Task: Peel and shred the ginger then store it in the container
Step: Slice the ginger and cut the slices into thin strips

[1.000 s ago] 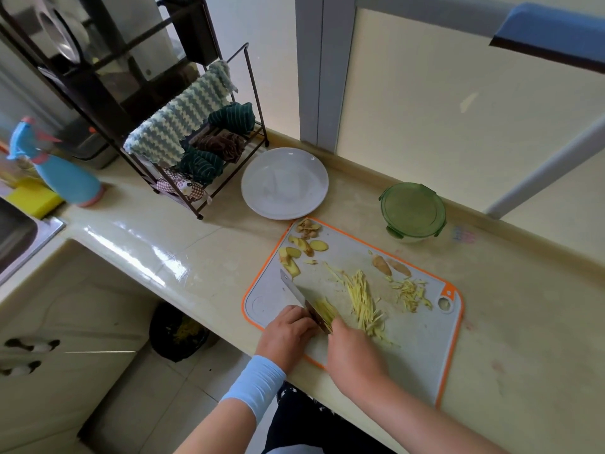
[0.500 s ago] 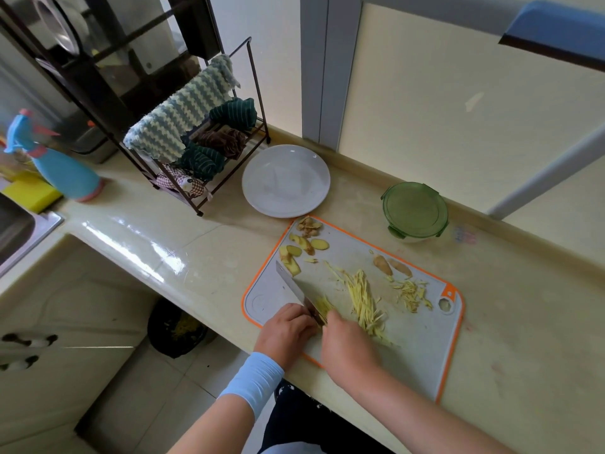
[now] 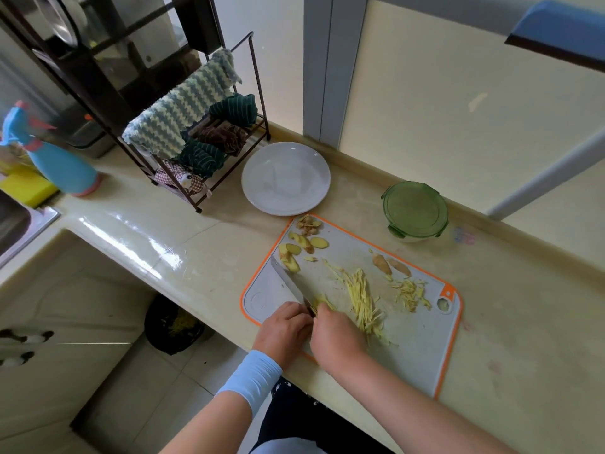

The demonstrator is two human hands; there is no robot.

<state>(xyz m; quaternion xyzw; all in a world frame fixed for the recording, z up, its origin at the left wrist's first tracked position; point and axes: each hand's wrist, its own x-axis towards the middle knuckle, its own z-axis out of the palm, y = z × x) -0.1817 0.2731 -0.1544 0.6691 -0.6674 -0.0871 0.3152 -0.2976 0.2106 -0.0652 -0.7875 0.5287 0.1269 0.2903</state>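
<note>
While the left hand (image 3: 284, 330) grips the handle of the knife (image 3: 289, 281), its fingers wrapped closed around it, the blade lies angled across the near left part of the cutting board (image 3: 419, 348) with its edge down at the ginger piece (image 3: 322, 301). The right hand (image 3: 337, 337) sits just beside the blade, fingers curled down over the ginger piece and pinning it to the board. Peeling appears complete: brown peel scraps (image 3: 307, 224) lie at the far left corner of the board, and two more peel strips (image 3: 389, 265) lie toward the far right. Shredding is under way and, by estimate, more than half finished. A long pile of shreds (image 3: 361, 299) runs along the middle of the board just right of the right hand, and a smaller pile (image 3: 409, 293) lies nearer the hanging hole. Several flat slices (image 3: 302, 244) remain uncut near the knife tip, so further cutting is needed. The storage step has not begun: the container (image 3: 415, 209) stands on the table (image 3: 507, 322) just beyond the board's far edge with its green lid in place, and no ginger is seen inside it. A white plate (image 3: 285, 178) rests on the table beyond the board's left corner. Remaining work: shred the slices, open the lid, transfer all shreds, reseal.
</note>
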